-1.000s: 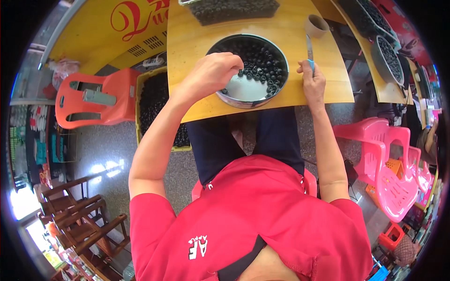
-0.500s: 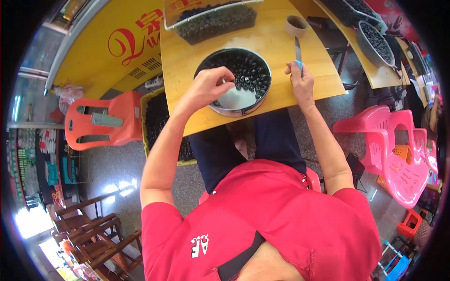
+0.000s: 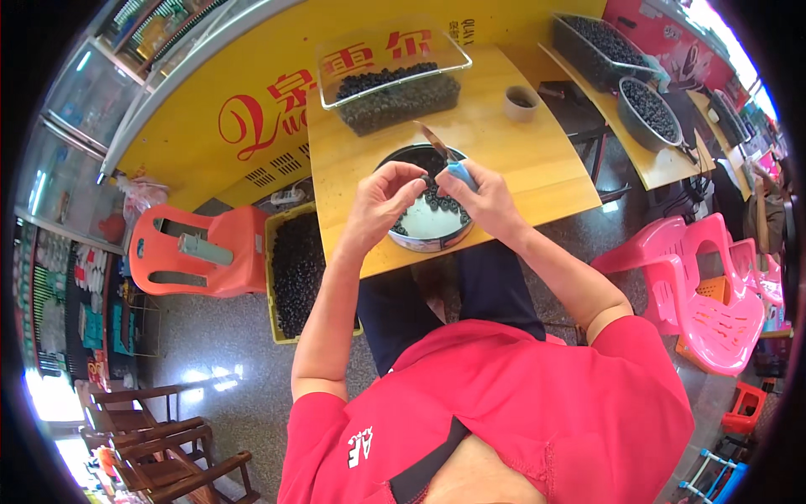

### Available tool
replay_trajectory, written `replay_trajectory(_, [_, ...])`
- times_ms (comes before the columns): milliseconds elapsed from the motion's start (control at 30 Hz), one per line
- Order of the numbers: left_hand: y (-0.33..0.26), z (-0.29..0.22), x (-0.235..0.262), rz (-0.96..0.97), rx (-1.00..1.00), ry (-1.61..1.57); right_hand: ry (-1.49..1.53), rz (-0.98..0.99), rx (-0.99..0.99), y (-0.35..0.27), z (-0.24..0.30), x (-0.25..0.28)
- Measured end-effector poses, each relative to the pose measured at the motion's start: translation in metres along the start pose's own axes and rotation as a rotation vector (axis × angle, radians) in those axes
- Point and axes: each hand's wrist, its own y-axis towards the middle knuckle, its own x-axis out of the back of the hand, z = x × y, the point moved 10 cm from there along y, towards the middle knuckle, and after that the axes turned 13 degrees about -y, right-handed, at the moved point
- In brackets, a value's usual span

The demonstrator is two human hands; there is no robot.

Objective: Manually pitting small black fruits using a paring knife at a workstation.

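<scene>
Two hands [image 3: 382,202] over round bowl [image 3: 430,242]

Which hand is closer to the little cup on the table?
The right hand. It holds a blue-handled knife over the round pan, below and slightly left of the little cup. The left hand is farther left, fingers pinching a small dark piece.

On the pale yellow wooden table [image 3: 512,160] sits a round grey metal pan [image 3: 430,239] of black fruits over a white bottom, a blue-handled knife [image 3: 457,172] above it, an orange plastic chair [image 3: 201,252] left of the table, pink plastic chairs [image 3: 714,286] right.
</scene>
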Motion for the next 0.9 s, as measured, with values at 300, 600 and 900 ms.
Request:
replay_trajectory(300, [-0.005,-0.018,-0.005,-0.043,-0.247,0.245,0.542,0.117,-0.26,0.009,-0.02,-0.032])
replay_trajectory(600, [-0.001,0.013,-0.002,-0.132,-0.184,-0.112,0.632,0.124,-0.266,0.011,-0.012,-0.026])
replay_trajectory(900, [-0.007,0.018,-0.008,-0.141,-0.164,-0.093,0.312,0.052,-0.114,0.007,-0.006,-0.005])
